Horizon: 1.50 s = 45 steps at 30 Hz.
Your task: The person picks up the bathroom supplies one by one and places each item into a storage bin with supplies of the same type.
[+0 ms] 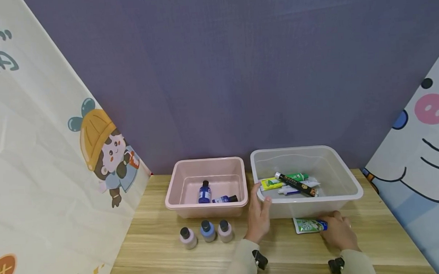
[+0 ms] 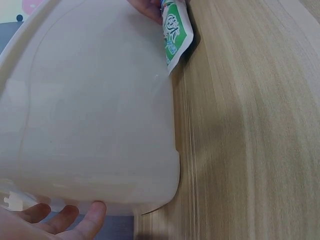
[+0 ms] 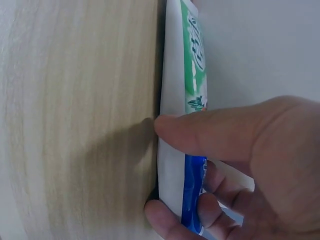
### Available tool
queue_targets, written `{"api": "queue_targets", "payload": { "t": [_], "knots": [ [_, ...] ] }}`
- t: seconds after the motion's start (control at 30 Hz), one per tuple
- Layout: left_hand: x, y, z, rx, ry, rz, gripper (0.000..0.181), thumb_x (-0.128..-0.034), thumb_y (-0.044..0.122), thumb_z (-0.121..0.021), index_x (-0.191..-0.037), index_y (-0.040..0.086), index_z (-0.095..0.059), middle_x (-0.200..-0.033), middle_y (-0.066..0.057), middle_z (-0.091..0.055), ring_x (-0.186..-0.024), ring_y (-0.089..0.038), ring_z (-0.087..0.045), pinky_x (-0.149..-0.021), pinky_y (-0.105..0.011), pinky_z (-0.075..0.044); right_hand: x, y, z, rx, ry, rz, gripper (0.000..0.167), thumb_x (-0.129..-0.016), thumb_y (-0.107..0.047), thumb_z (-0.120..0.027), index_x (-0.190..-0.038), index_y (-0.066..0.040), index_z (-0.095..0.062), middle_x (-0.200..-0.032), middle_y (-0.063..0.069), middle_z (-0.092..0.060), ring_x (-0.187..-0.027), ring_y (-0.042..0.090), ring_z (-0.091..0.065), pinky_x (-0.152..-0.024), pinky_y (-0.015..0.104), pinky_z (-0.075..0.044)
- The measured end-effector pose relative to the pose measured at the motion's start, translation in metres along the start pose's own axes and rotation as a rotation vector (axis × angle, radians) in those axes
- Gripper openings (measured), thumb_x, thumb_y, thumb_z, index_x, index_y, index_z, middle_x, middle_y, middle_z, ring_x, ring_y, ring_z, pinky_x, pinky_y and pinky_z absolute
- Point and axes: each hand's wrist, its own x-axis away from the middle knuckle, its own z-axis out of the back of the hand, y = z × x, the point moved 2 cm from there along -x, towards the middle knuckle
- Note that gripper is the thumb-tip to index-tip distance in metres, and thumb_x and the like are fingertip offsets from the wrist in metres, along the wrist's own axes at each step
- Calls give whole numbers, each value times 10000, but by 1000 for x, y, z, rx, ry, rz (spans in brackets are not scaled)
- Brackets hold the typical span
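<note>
Partway, we'd say: three mixed-colour tubes (image 1: 297,185) in the white plastic bin (image 1: 309,208), two dark-blue bottles (image 1: 204,194) in the pink plastic bin (image 1: 207,212). Outside: three black-capped pastel bottles (image 1: 208,233), plus the flat green-and-blue tube (image 1: 307,226) our right hand (image 1: 339,231) pinches beside the white bin. Left hand (image 1: 258,218): uncurled against its corner.

I record a pale, smooth-walled container (image 2: 95,110) filling much of the left half, standing on a wood-grain counter (image 2: 250,125). At lower left, my left grip (image 2: 57,225) touches the container. At the top, my right grip (image 2: 148,9), cut off by the frame, holds a green-and-white tube (image 2: 175,35), its flat end pointing downward in view.
</note>
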Motion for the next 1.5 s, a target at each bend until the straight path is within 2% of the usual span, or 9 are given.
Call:
{"api": "queue_targets", "payload": {
  "t": [0.17,0.33,0.57,0.9,1.17,1.23,1.5],
  "knots": [
    [0,-1,0,8,-7,26,547,-1054,355,-497,-1554,415,-283,-1628,-5,-401,-1450,-253,-453,-1190,-525,-372,-2,0,1,9,2,6,474,-808,-146,-732,-1267,-34,-688,-1291,338,-447,-1061,540,-417,-733,692,-516],
    [0,-1,0,-8,-4,23,537,-1059,369,-486,-1553,417,-282,-1622,-6,-411,-1446,-249,-457,-1184,-523,-381,0,-1,2,11,14,15,459,-798,-163,-760,-1238,-42,-704,-1272,331,-471,-1060,548,-438,-731,694,-516],
    [1,3,2,-7,5,3,530,-1061,351,-485,-1556,381,-297,-1608,-22,-432,-1432,-246,-470,-1177,-521,-388,2,-2,3,22,33,22,440,-780,-163,-783,-1199,-47,-719,-1246,320,-494,-1056,554,-452,-724,697,-516],
    [1,2,0,-7,10,15,545,-1059,338,-492,-1571,282,-315,-1603,-30,-442,-1426,-282,-482,-1170,-527,-396,4,-5,0,43,33,26,409,-754,-114,-808,-1155,-76,-738,-1223,315,-494,-1043,552,-455,-706,690,-521],
    [1,0,0,-6,15,10,539,-1057,335,-496,-1554,387,-296,-1604,-29,-442,-1427,-292,-484,-1169,-531,-395,5,-8,3,54,35,18,402,-751,-110,-811,-1145,-72,-736,-1208,311,-501,-1053,561,-463,-738,703,-516],
    [1,1,0,-1,17,1,535,-1059,334,-491,-1556,377,-298,-1601,-42,-445,-1423,-320,-487,-1165,-540,-396,6,-7,2,56,41,19,401,-757,-115,-815,-1147,-67,-734,-1201,309,-506,-1047,556,-468,-739,696,-518],
    [1,3,0,-3,25,-14,532,-1055,325,-496,-1553,362,-312,-1598,-11,-446,-1421,-278,-485,-1179,-501,-392,7,-4,0,47,81,32,405,-749,-132,-835,-1138,-70,-739,-1165,283,-536,-1020,518,-489,-732,677,-522]
  ]
}}
